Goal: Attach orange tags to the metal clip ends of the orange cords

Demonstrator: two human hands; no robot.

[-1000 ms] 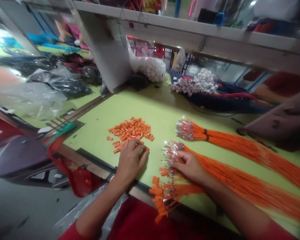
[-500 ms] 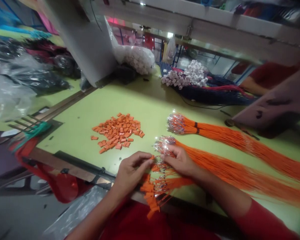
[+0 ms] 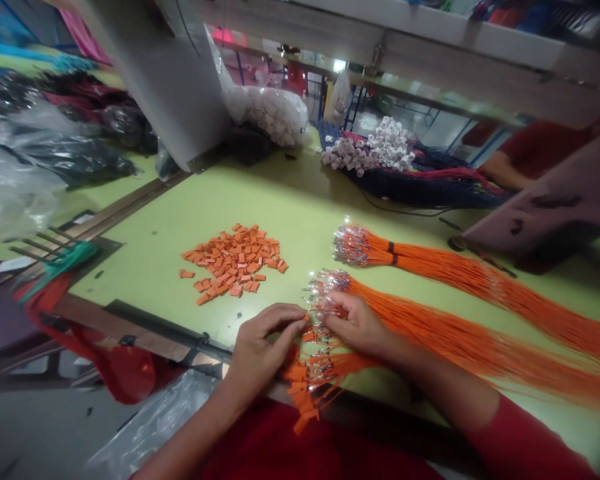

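A lime-green worktop [image 3: 290, 200] is showing beneath bright orange rectangular plastic tags [image 3: 235, 261] and long orange cords [image 3: 455, 333] glinting silver at their tips, while navy cords [image 3: 425, 190] are carrying red streaks.

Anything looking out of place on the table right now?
Mainly the orange tags on the cord ends: they bunch untidily at the table's near edge, and some seem to hang over it. One stray tag also lies just apart from the loose pile.

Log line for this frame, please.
left hand: at orange tag | right hand: on orange wires | loose tags: piled on table
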